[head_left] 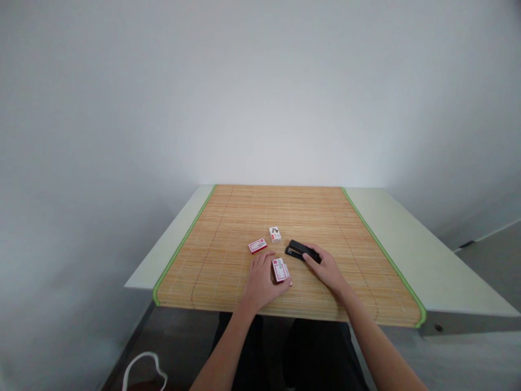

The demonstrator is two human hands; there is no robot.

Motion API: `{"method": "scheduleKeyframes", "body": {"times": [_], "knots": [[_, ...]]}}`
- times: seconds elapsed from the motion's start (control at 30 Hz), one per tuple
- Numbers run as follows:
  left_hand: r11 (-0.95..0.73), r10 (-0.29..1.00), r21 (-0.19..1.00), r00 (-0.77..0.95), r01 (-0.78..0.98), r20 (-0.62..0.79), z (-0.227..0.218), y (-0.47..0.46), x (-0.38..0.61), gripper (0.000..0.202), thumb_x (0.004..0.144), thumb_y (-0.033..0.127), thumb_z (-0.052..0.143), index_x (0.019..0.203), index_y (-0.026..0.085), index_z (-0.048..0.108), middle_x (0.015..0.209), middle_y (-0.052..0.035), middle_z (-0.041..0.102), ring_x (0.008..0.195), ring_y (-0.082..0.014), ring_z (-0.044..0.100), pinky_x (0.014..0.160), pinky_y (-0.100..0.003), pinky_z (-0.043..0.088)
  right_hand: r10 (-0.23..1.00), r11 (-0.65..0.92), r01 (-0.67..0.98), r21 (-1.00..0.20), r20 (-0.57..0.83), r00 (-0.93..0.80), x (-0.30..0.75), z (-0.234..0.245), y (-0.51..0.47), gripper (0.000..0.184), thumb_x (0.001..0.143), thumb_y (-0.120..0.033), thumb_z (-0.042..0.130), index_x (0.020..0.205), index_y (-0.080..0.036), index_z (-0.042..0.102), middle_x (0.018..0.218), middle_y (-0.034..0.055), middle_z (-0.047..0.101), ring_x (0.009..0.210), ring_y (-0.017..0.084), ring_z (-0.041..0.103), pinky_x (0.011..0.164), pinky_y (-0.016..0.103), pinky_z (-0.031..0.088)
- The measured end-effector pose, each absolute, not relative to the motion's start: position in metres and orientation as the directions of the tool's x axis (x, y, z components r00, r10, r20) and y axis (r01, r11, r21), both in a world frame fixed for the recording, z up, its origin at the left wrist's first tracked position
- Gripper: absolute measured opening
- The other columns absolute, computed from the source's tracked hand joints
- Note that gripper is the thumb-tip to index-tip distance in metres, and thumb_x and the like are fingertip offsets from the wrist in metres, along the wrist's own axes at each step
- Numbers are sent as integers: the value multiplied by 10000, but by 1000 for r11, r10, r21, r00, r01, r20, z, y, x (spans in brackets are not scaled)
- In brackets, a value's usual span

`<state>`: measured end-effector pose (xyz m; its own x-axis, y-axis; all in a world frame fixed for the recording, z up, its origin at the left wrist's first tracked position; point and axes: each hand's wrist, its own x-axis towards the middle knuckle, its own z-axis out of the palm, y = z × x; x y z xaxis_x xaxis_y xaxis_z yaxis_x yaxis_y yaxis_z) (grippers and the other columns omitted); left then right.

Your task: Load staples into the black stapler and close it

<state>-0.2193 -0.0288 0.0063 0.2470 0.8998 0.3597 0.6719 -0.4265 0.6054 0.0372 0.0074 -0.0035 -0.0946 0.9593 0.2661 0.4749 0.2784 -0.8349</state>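
Observation:
My left hand curls around a small red-and-white box, its thumb along the near side and its fingers at the far left. Part of another small box shows behind the right side of that one; the rest is hidden. In my right hand is a black stapler, lying low over the mat with its front end pointing left. A flat red-and-white box lies just beyond my left fingertips. Farther back sits a white box with a dark picture on top.
A bamboo mat with green edging covers the middle of a white table. Pale walls rise behind the table and at the left. A white looped cord shows below the table at the left.

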Motion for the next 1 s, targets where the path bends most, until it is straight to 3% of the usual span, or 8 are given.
{"method": "scheduleKeyframes", "body": {"times": [0.17,0.3,0.43,0.53,0.63,0.77,0.9,1.0], "knots": [[-328,920,563,121,758,372,5,-29,-241,578,792,370,768,1319,268,555,1399,-102,550,1302,-337,511,1123,-536,392,958,251,544,-801,285,-24,43,-3,-13,391,940,-500,624,1255,-275,682,1272,76,711,1158,290,661,1042,480,515],[-288,931,502,116,816,345,2,-29,-270,645,782,330,747,1388,287,529,1443,-91,524,1324,-338,491,1145,-535,373,940,296,613,-732,338,-50,37,-5,-29,406,944,-469,624,1302,-280,644,1294,87,673,1192,298,627,1077,500,487],[-314,932,479,169,820,320,-1,-24,-289,791,787,308,728,1514,300,416,1556,-89,437,1411,-333,423,1191,-548,327,938,296,662,-688,342,-63,27,-7,-45,616,929,-484,646,1494,-301,483,1390,105,603,1275,323,571,1115,527,459],[-354,922,490,208,797,327,2,-17,-287,751,884,310,641,1570,314,336,1634,-81,351,1489,-303,348,1220,-543,294,931,306,701,-644,356,-80,20,-7,-52,790,907,-531,667,1590,-307,338,1448,117,562,1311,352,542,1114,549,453],[-401,906,488,254,775,340,11,-11,-266,699,954,392,590,1591,346,307,1670,-59,306,1535,-288,283,1247,-543,255,924,327,733,-597,364,-116,16,-5,-53,826,932,-559,626,1625,-306,252,1507,117,529,1347,368,518,1116,566,440],[-491,864,422,366,762,345,19,-1,-223,891,859,601,691,1612,379,270,1706,-38,230,1579,-361,137,1255,-630,170,927,320,747,-583,356,-119,17,-7,-52,717,1013,-527,494,1634,-294,220,1560,112,489,1392,348,494,1136,554,418],[-512,851,358,405,781,334,15,20,-201,981,744,637,780,1584,363,353,1716,-47,196,1577,-431,60,1227,-721,88,934,293,759,-582,343,-98,19,-12,-51,654,1043,-494,434,1629,-274,243,1553,117,499,1393,331,497,1139,541,420],[-496,859,324,401,806,318,11,33,-206,827,720,577,813,1463,351,532,1701,-37,245,1560,-445,127,1230,-726,25,937,282,761,-584,337,-89,18,-12,-50,615,1059,-465,397,1627,-279,253,1534,110,520,1372,323,516,1136,542,424]]}}
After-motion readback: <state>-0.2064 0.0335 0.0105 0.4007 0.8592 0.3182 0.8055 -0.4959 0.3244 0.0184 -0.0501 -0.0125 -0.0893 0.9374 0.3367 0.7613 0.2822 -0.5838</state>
